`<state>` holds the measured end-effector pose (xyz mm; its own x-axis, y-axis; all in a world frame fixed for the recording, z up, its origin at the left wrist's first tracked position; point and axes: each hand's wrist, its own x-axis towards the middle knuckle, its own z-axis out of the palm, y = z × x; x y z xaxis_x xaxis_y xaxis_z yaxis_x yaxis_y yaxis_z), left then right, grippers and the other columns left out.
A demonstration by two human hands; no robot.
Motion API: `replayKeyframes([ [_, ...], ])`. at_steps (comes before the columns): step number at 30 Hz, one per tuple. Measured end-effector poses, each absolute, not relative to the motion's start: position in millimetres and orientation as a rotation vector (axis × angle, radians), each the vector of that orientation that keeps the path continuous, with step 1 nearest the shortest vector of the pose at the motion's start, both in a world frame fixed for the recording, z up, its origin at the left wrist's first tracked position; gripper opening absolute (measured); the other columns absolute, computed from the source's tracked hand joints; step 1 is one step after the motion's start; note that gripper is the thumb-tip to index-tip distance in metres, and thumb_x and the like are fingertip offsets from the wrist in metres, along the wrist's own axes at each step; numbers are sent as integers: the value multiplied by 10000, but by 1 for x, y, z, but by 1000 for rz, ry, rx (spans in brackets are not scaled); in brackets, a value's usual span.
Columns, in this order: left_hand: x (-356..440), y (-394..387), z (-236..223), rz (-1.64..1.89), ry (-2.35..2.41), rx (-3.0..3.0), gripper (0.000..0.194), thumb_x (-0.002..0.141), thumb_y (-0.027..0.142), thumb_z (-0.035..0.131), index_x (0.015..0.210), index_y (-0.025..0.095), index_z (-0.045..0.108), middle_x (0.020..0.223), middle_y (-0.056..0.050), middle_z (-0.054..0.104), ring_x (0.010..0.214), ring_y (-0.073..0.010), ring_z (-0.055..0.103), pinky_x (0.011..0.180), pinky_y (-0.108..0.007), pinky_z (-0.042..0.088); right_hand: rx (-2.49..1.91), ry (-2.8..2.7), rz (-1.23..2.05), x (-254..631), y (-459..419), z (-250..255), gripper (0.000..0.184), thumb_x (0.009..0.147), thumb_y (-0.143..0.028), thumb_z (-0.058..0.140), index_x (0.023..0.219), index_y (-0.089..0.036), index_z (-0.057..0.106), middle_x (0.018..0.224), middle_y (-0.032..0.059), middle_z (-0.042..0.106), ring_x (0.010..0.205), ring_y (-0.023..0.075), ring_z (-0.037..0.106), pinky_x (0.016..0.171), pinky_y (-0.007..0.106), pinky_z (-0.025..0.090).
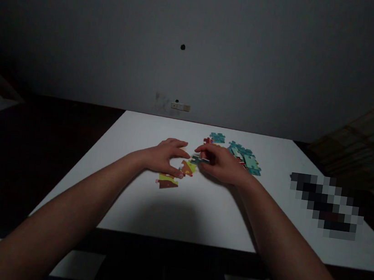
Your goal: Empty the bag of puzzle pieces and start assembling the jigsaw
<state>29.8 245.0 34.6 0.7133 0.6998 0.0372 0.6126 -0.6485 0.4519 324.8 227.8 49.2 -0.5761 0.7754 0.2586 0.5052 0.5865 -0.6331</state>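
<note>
Both my hands rest on a white table (137, 207) over a jigsaw puzzle. My left hand (164, 156) arches over a small joined group of yellow, orange and brown pieces (172, 175), its fingertips and thumb touching them. My right hand (220, 163) pinches a teal puzzle piece (198, 160) and holds it at the upper right edge of that group. A pile of loose teal pieces (245, 157) lies just behind and right of my right hand.
A blurred dark object (326, 204) lies on the table's right side. A grey wall with a socket plate (180, 106) stands behind the table. Dark floor lies to the left and a woven surface (368, 145) to the far right.
</note>
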Motion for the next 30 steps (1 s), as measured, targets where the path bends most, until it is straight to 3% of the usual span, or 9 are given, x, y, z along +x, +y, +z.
replayKeyframes([
  [6,32,243,37,308,1006,2497,748,824,684,941,1467,336,786,1789,-144,484,1656,-455,393,1349,-646,324,-1067,-2390,508,332,233,54,241,866,-109,693,1002,-274,806,1034,43,826,985,261,747,943,422,573],
  [12,30,244,37,310,1008,2498,676,836,608,954,1429,317,809,1774,-161,497,1638,-440,422,1348,-622,333,-1013,-2515,591,333,227,57,293,835,-204,808,1120,-272,827,1123,52,824,1026,266,751,965,426,588],
  [18,28,245,34,374,982,2452,541,829,506,980,1309,294,845,1748,-154,530,1618,-424,445,1338,-607,354,-1030,-2520,444,338,233,48,485,847,-310,861,1322,-255,778,1313,130,782,1243,359,690,1116,542,547],
  [25,24,246,33,394,976,2411,443,831,466,983,1223,297,864,1739,-127,537,1625,-414,441,1342,-600,365,-1123,-2505,506,339,232,47,561,818,-220,799,1377,-213,759,1317,147,774,1241,353,682,1094,525,544],
  [30,19,247,33,372,992,2385,448,820,207,862,1255,313,874,1766,-87,509,1642,-392,442,1365,-574,369,-1109,-2613,471,343,229,56,574,707,-125,780,1266,-254,790,1245,106,776,1225,362,661,1119,537,517],
])
